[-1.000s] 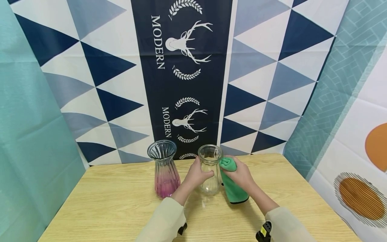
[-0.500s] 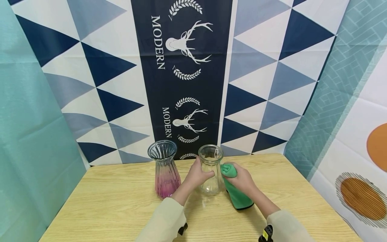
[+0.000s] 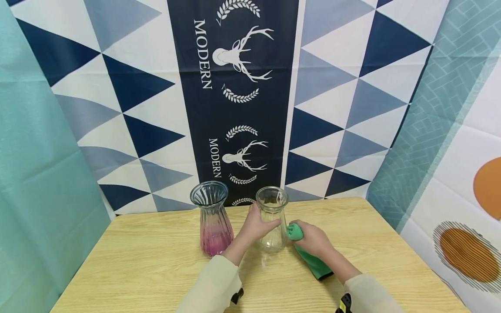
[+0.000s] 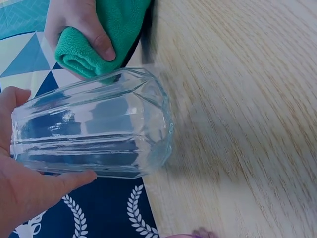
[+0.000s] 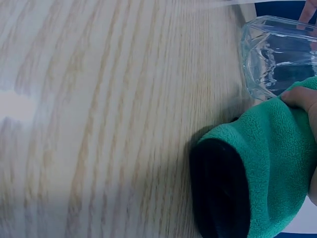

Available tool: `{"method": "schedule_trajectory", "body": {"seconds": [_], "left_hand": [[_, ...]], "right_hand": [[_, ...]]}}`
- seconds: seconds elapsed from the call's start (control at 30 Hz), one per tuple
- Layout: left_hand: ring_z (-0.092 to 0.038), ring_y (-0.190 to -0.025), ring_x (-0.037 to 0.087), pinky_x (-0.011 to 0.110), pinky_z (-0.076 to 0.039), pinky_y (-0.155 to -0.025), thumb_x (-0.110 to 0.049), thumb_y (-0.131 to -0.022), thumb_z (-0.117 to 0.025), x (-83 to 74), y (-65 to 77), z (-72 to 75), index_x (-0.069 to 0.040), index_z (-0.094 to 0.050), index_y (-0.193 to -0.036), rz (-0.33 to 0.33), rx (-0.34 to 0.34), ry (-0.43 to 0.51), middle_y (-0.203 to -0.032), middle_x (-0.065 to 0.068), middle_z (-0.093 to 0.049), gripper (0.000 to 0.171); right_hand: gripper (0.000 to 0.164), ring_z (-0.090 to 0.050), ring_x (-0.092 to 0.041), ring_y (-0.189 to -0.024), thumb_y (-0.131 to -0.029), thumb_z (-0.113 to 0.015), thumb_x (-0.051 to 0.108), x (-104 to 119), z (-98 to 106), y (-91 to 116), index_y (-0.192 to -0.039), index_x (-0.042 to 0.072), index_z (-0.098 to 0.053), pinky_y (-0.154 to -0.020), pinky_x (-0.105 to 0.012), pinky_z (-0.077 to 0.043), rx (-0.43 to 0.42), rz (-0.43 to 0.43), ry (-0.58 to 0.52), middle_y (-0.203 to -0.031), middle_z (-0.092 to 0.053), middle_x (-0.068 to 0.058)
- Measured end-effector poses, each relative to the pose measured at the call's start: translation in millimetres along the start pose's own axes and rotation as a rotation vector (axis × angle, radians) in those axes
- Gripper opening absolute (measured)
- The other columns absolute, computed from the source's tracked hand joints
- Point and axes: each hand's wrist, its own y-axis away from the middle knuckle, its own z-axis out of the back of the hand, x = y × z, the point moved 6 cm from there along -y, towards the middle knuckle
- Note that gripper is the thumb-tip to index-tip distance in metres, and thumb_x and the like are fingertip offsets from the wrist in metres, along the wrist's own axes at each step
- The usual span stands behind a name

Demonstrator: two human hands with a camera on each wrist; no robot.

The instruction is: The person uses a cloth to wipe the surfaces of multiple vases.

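Note:
A clear glass vase (image 3: 274, 237) with a wide rim stands upright near the back of the wooden table. My left hand (image 3: 257, 226) grips it below the rim, thumb across the front; the left wrist view shows fingers and thumb on either side of the glass (image 4: 94, 129). My right hand (image 3: 314, 240) holds a rolled green cloth (image 3: 313, 261) with a black edge, its rolled end poking out past the thumb. In the left wrist view the cloth (image 4: 79, 54) is right at the vase's side. The right wrist view has the cloth's (image 5: 267, 163) black-trimmed end hanging close over the table.
To the left of my left hand stands a second ribbed glass vase (image 3: 214, 221), blue at the top and pink at the base. The light wooden table (image 3: 148, 261) reaches back to a patterned wall hanging (image 3: 238, 108). Teal and white cloth hangs at the sides.
My right hand has slid down along the vase's right side with the green cloth, whose lower end now lies further to the right and nearer. The left hand and both vases have stayed put.

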Motion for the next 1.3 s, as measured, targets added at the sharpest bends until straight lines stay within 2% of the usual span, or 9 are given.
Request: {"method": "schedule_trajectory", "body": {"seconds": [0.1,0.3,0.4,0.53,0.93,1.3], "left_hand": [[-0.047,-0.123,0.035,0.047,-0.039,-0.107,-0.035,-0.070,-0.079,0.9,-0.2,-0.7,0.003,-0.033,-0.136,0.011,-0.032,-0.035,-0.129,0.021,-0.043,0.090],[-0.052,-0.112,0.034,0.045,-0.045,-0.100,-0.033,-0.068,-0.081,-0.4,-0.4,1.2,0.004,-0.041,-0.129,0.010,-0.109,-0.079,-0.119,0.019,-0.044,0.081],[-0.053,-0.111,0.032,0.044,-0.046,-0.099,-0.033,-0.068,-0.081,0.2,-1.4,1.9,0.002,-0.042,-0.128,0.027,-0.115,-0.087,-0.116,0.017,-0.045,0.080],[-0.053,-0.111,0.032,0.044,-0.046,-0.100,-0.031,-0.068,-0.081,0.9,-1.6,2.7,0.003,-0.043,-0.129,0.035,-0.110,-0.079,-0.116,0.017,-0.047,0.079],[-0.049,-0.119,0.035,0.045,-0.041,-0.105,-0.029,-0.072,-0.080,3.8,-2.9,2.4,0.004,-0.042,-0.131,-0.011,-0.055,-0.054,-0.125,0.022,-0.046,0.077],[-0.049,-0.120,0.036,0.047,-0.040,-0.106,-0.031,-0.074,-0.078,1.7,-5.8,0.8,0.000,-0.044,-0.133,-0.039,-0.010,-0.073,-0.125,0.023,-0.049,0.075]], "right_hand": [[0.045,-0.065,-0.026,-0.089,-0.079,-0.072,0.015,-0.6,0.3,-0.6,-0.121,0.009,-0.058,-0.073,-0.044,-0.053,-0.003,-0.006,-0.018,-0.104,-0.068,-0.008],[0.045,-0.065,-0.027,-0.091,-0.080,-0.071,0.017,-0.1,4.6,-3.2,-0.122,0.009,-0.057,-0.073,-0.042,-0.053,-0.045,-0.007,-0.106,-0.105,-0.068,-0.009],[0.045,-0.064,-0.029,-0.093,-0.080,-0.072,0.019,2.6,10.1,-4.5,-0.121,0.009,-0.058,-0.074,-0.043,-0.053,-0.088,0.000,-0.165,-0.106,-0.067,-0.011],[0.048,-0.064,-0.032,-0.095,-0.080,-0.073,0.021,7.3,17.3,-6.8,-0.124,0.009,-0.056,-0.075,-0.045,-0.053,-0.134,-0.009,-0.222,-0.108,-0.067,-0.013],[0.049,-0.064,-0.033,-0.095,-0.079,-0.073,0.020,24.6,37.0,-15.5,-0.124,0.011,-0.057,-0.078,-0.048,-0.052,-0.274,-0.003,-0.280,-0.107,-0.067,-0.014],[0.049,-0.064,-0.033,-0.095,-0.079,-0.073,0.019,18.7,33.5,-15.0,-0.124,0.010,-0.056,-0.077,-0.048,-0.052,-0.252,-0.011,-0.255,-0.107,-0.067,-0.014]]}}
